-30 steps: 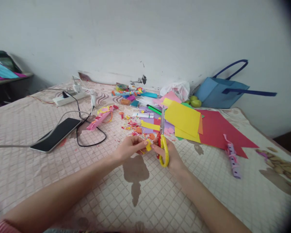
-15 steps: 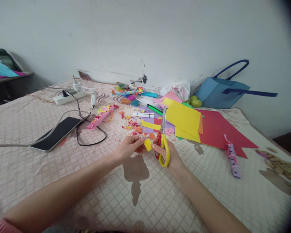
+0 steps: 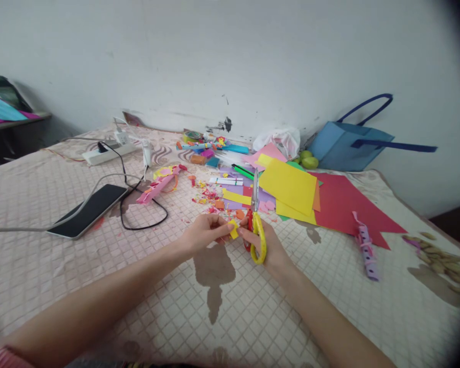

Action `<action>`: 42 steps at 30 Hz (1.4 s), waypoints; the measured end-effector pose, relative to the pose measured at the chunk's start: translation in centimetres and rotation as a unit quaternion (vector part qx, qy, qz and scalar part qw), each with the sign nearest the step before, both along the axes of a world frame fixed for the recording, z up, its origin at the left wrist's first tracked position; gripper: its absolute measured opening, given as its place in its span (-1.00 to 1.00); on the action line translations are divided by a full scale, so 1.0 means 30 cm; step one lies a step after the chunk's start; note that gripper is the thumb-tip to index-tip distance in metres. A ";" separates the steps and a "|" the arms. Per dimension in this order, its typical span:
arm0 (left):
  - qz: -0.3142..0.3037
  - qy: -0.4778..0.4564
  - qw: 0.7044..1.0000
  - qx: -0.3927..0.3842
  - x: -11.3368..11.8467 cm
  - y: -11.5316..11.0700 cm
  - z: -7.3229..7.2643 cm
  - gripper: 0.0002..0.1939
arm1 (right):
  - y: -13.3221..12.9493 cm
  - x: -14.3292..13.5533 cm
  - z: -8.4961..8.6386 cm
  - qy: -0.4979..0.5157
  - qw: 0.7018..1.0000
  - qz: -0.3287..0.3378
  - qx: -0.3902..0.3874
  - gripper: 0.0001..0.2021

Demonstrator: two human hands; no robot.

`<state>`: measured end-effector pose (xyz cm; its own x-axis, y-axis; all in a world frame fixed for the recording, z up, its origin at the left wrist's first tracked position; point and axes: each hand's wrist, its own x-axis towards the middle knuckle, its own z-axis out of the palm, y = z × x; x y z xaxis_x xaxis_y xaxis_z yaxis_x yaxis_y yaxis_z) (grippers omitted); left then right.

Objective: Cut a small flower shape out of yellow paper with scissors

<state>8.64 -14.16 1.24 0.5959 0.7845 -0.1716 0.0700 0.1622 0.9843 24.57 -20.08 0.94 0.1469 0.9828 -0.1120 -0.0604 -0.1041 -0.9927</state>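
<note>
My left hand pinches a small yellow paper piece between thumb and fingers. Close beside it, my right hand is closed around scissors with red and yellow handles. Their blades point away from me, towards the back of the table. The right thumb and fingertips are at the right edge of the yellow piece. Beyond the hands lie paper scraps in pink, red, orange and yellow, and a yellow paper strip.
Yellow sheets overlap a red sheet on the right. A blue bag stands behind. A purple paper roll lies far right. Left are a black tablet-like device, cables and a power strip. Green markers lie mid-table.
My left thumb has moved right, over the yellow paper piece, so less of the piece shows. The scissors remain in my right hand, nearly unmoved.
</note>
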 end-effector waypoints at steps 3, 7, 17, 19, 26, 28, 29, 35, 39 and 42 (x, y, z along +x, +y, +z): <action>-0.035 0.007 0.999 0.011 0.002 -0.003 -0.003 -0.73 | -0.001 0.001 -0.001 0.000 1.000 0.004 0.000 -0.67; -0.029 0.002 0.999 0.022 0.003 -0.005 -0.001 -0.74 | 0.000 0.002 -0.006 0.008 1.000 0.008 -0.008 -0.67; 0.010 -0.010 1.000 -0.020 0.003 -0.004 0.003 -0.66 | -0.006 0.002 0.003 -0.012 1.000 0.004 -0.002 -0.68; 0.012 -0.010 1.000 -0.019 0.004 -0.004 0.005 -0.64 | -0.007 0.002 0.003 -0.017 1.000 0.003 -0.003 -0.68; -0.047 0.037 0.997 0.040 0.003 -0.001 -0.014 -0.69 | -0.002 0.001 0.005 -0.027 1.000 -0.016 0.002 -0.68; -0.046 0.039 0.997 0.048 0.002 -0.001 -0.017 -0.71 | -0.003 0.001 0.006 -0.028 1.000 -0.014 0.002 -0.68; -0.045 0.037 0.997 0.044 0.001 -0.002 -0.017 -0.71 | -0.003 0.001 0.006 -0.025 1.000 -0.011 0.000 -0.68; -0.025 0.001 0.999 -0.030 0.002 0.000 -0.006 -0.71 | -0.001 0.006 -0.002 -0.012 1.000 -0.009 0.005 -0.68; 0.003 -0.005 0.999 -0.035 0.000 -0.001 0.013 -0.76 | -0.002 0.008 -0.007 -0.011 1.000 -0.007 0.006 -0.70; 0.001 -0.004 0.999 -0.036 -0.003 -0.003 0.023 -0.77 | -0.002 0.008 -0.007 -0.011 1.000 -0.003 0.006 -0.71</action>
